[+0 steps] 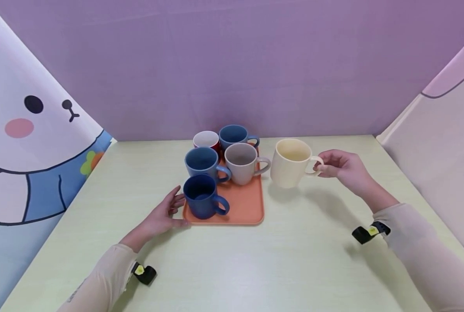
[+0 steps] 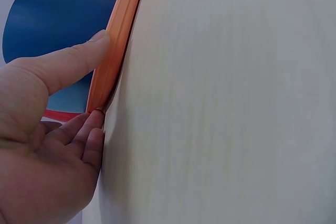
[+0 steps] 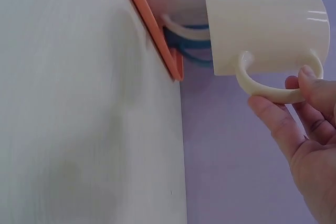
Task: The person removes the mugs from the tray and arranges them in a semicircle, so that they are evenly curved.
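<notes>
Right grip (image 1: pixel 342 171) pinching cream mug handle (image 3: pixel 265 89), left grip (image 1: pixel 162 218) spread against tray (image 1: pixel 245 207), sleeve lettering (image 1: pixel 76 292) illegible

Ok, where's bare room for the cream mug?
On the tray, front right, beside the navy mug and in front of the grey mug; also the table before the tray. Crowded: the tray's back and left, left hand alongside.

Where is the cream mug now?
In the head view, the cream mug hovers right of the orange tray, its handle pinched by the right hand.
</notes>
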Motion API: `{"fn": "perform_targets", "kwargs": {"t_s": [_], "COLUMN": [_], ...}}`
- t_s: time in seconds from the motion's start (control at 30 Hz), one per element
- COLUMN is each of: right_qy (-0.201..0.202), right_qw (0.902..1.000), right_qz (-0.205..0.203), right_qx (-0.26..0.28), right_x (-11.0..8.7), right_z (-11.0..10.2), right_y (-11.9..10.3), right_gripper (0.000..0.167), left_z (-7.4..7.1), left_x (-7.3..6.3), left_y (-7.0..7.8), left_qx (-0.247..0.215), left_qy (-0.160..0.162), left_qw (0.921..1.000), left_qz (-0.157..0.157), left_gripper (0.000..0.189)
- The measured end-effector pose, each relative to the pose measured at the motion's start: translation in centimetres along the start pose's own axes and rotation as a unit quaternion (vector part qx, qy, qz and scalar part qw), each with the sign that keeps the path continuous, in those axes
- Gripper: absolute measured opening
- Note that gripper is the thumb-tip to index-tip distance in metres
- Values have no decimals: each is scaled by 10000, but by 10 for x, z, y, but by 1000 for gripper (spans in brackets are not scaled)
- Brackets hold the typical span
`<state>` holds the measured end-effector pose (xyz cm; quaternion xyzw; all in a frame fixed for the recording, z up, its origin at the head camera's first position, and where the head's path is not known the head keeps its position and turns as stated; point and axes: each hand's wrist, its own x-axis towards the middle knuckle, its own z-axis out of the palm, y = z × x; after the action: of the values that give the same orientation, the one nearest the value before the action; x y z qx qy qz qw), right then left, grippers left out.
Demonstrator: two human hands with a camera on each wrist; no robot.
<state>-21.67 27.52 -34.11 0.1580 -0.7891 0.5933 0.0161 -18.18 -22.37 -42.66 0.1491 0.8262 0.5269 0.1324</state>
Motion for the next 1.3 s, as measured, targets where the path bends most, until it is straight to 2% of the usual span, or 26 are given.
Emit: {"fn": "perform_targets", "kwargs": {"t_s": [0.43, 0.77, 0.97, 1.2, 1.3], "right_qy": [221, 444, 499, 634, 701], "right_qw": [9994, 9982, 9977, 9971, 9958], "right_qz": [238, 342, 281, 256, 284], "right_qx": [-67, 216, 358, 330, 523], "right_x": [9, 19, 23, 27, 28], "right_z": [-20, -36, -44, -56, -60], "right_y": [16, 29, 35, 43, 45], "right_gripper": [27, 34, 36, 36, 36], "left_z": [-1, 0, 0, -1, -1], "left_x": [1, 0, 2, 2, 2], "left_y": [-1, -2, -5, -5, -5], "left_qx": [3, -167, -119, -143, -157], "left_qy": [-21, 80, 79, 65, 62], "left_qw": [10000, 9997, 9997, 9997, 9998], "left_qz": [74, 162, 202, 160, 142], "left_gripper": [106, 107, 107, 106, 107]}}
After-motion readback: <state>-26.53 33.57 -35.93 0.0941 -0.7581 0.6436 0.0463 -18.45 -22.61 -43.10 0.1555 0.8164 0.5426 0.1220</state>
